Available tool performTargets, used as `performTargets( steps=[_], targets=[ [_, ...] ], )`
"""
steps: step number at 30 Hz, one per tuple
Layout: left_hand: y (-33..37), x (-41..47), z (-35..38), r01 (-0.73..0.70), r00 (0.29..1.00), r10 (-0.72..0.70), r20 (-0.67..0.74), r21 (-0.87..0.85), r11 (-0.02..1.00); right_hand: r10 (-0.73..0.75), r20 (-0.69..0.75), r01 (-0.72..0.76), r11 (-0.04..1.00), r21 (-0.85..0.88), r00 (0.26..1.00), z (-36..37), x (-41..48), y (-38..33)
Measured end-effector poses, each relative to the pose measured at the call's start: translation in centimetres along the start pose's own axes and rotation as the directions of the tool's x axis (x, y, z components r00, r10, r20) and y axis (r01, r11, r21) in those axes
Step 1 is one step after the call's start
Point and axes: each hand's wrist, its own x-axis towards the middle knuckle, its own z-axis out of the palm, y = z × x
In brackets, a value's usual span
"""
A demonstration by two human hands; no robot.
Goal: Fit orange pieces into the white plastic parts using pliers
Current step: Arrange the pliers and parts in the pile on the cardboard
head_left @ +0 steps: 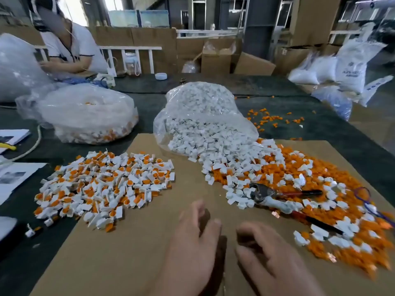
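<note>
Pliers (261, 194): lying flat at 3 o'clock from frame centre, on the edge of the mixed pile. Metal head points to 9 o'clock, handles splay towards 3 and 4 o'clock. One handle is red and black; the other looks wrapped in pale tape near the head. No hand touches them.

Orange pieces (352, 251): small, bright, heaped loosely at 4 o'clock on the cardboard sheet (132, 253), with white plastic parts (224, 165) scattered over and among them. The white parts spill from the mouth of a clear bag (201, 116) that lies at 12 o'clock, partly on the cardboard.

Fitted pile (102, 184): at 9 o'clock, white parts each showing an orange insert, well apart from the loose stock.

Left hand (192, 246): low at 6 o'clock, palm down over bare cardboard, fingers pointing to 12 o'clock, slightly blurred. Grip slack, fingers loosely spread, nothing in it.

Right hand (275, 259): just beside the left, at 5 o'clock, palm down, fingers angled to 10 o'clock. Grip likewise relaxed and empty. The fingertips of the two hands are near each other but apart.

Other: the dark counter (320, 129) carries a second clear bag (85, 112) at 10 o'clock, stray orange bits (271, 119) at 1 o'clock and papers (12, 174) at 9 o'clock. Another person (70, 45) sits at 11 o'clock.
</note>
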Motion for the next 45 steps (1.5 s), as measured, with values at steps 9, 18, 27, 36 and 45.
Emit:
performTargets(
  steps=[9,18,27,36,45],
  targets=[
    [0.6,2.3,1.3,-0.184,0.982,0.158,0.103,0.347,0.920,0.104,-0.290,-0.172,0.960,-0.220,0.951,-4.5,-2.9,7.0],
    [0.1,0.9,4.7,-0.337,0.939,0.315,0.138,0.186,0.923,-0.003,-0.331,-0.093,0.957,-0.273,0.943,-2.7,-2.2,8.3],
    [-0.3,1.4,5.0,-0.346,0.936,0.331,0.120,0.137,0.928,0.008,-0.338,-0.083,0.975,-0.207,0.941,-2.8,-2.2,8.7],
    [-0.5,1.4,4.7,-0.319,0.945,0.310,0.101,0.082,0.944,0.117,-0.438,-0.240,0.941,-0.237,0.891,-2.7,-2.6,8.5],
    [-0.7,1.6,4.8,-0.271,0.960,0.263,0.099,0.086,0.959,0.363,-0.547,-0.604,0.710,-0.362,0.755,-4.8,-4.2,9.9]
  ],
)
